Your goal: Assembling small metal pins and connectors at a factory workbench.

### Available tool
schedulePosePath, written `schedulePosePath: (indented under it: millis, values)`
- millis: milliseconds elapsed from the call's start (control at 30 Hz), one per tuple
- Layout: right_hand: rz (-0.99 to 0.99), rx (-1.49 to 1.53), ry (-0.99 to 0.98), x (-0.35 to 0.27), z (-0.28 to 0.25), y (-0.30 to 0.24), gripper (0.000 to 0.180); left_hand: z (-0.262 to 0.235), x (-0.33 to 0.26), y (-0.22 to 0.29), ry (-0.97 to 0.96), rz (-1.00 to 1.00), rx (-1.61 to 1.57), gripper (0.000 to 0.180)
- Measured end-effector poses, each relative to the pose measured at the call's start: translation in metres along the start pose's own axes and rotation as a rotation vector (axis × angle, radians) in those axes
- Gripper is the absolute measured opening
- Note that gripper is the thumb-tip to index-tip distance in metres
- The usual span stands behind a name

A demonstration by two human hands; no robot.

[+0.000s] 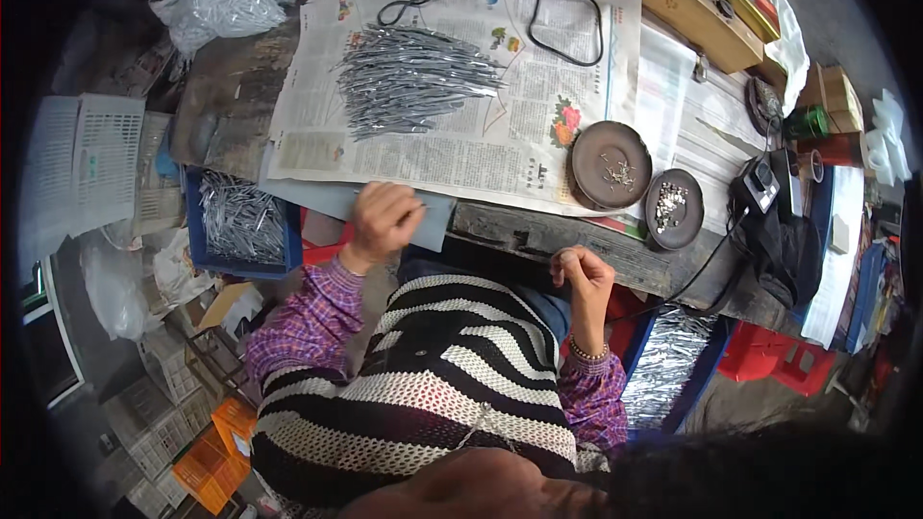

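Observation:
My left hand [385,218] is held over the near edge of the newspaper [442,154], its fingers curled closed. A tiny dark tip shows by the fingertips, too small to name. At the table's front edge, further right, my right hand [585,274] is closed with thumb and fingers together; whatever they hold, if anything, is hidden. On the newspaper lies a heap of slim silver metal pieces [413,82]. A round brown dish [593,146] with a few tiny parts rests on its right corner. Beside that, a smaller brown dish [685,227] contains tiny light-coloured pieces.
Blue bins of silver metal pieces flank me, one at the left [195,231] and one at the right [710,365]. A black cable [601,29] loops across the newspaper's far side. Cardboard boxes [711,24] stand far right, near a small black device [757,183].

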State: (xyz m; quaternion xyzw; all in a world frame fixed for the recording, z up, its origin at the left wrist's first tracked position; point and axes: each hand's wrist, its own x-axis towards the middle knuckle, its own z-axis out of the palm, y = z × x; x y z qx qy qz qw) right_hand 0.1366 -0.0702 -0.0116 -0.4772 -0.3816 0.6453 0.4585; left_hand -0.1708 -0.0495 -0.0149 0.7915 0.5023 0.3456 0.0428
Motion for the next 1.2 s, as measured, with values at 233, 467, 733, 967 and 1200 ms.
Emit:
schedulePosePath:
  millis: [233,467,733,967,1200]
  values:
    - [0.014,-0.003,0.013,-0.002,0.001,-0.001,0.014,-0.024,-0.014,-0.017,-0.006,-0.102,0.044,0.014]
    - [-0.058,-0.175,0.030,-0.001,0.010,-0.003,0.010,-0.006,0.017,0.019,-0.118,-0.512,-0.517,0.004]
    - [-0.116,-0.247,0.044,-0.007,0.009,-0.004,0.012,0.044,0.083,0.041,-0.262,-0.333,-0.604,0.007]
    - [-0.263,-0.383,0.201,-0.003,0.011,-0.012,0.010,0.057,0.090,0.060,-0.636,-0.903,-1.248,0.008]
    - [-0.429,-0.446,0.268,0.008,0.016,-0.013,0.011,0.062,0.086,0.076,-0.684,-0.970,-1.464,0.015]
